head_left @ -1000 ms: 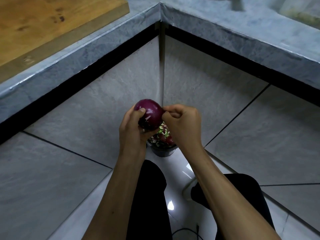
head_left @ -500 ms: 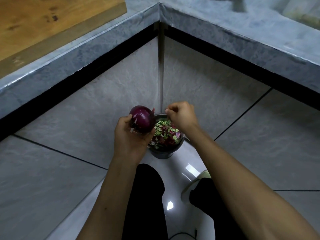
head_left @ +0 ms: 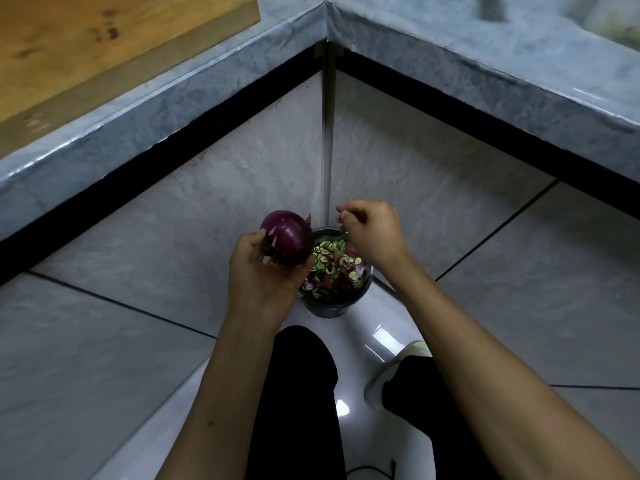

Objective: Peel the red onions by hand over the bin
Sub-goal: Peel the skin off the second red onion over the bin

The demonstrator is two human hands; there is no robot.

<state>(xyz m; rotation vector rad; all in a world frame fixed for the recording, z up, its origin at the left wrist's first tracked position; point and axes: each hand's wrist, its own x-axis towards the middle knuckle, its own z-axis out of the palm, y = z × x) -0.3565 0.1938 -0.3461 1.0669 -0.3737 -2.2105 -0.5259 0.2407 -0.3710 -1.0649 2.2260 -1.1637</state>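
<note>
since a second ago the right hand (head_left: 372, 233) has pulled away from the red onion (head_left: 286, 240), fingers curled; whether it pinches any skin, cannot tell. left hand (head_left: 265, 275) grips the onion at nine o'clock of the bin (head_left: 332, 308), over its rim.

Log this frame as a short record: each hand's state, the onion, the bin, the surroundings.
left hand: grips the red onion from below, beside the bin
right hand: fingers curled above the bin; whether it pinches a bit of skin cannot be told
bin: dark, on the floor, holding green and red scraps
onion skin: loose flap at its top
surroundings: grey counter corner, wooden board upper left
</note>
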